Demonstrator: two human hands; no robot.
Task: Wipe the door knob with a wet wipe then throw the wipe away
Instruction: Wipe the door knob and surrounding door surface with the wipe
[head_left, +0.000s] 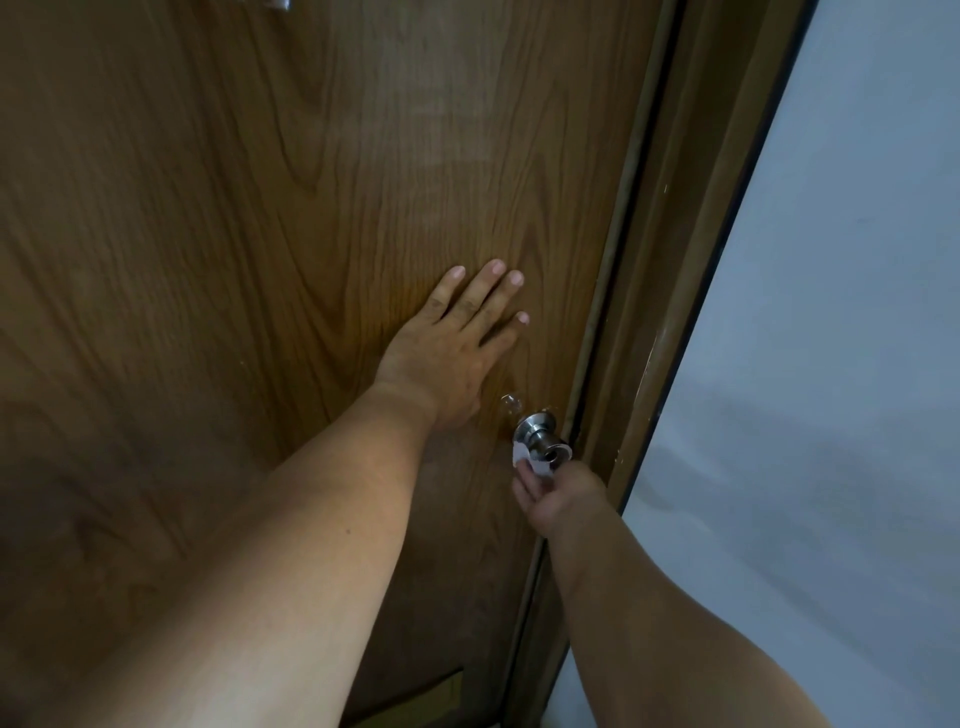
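Observation:
A silver round door knob (540, 439) sticks out of the brown wooden door (260, 234) near its right edge. My right hand (558, 496) is just below the knob, fingers closed on a small white wet wipe (525, 457) that is pressed against the knob's underside and left side. My left hand (457, 348) lies flat on the door above and left of the knob, fingers spread, holding nothing.
The brown door frame (670, 260) runs along the door's right edge. A pale grey-white wall (831, 364) fills the right side. A small clear round bumper (511, 402) sits on the door just above the knob.

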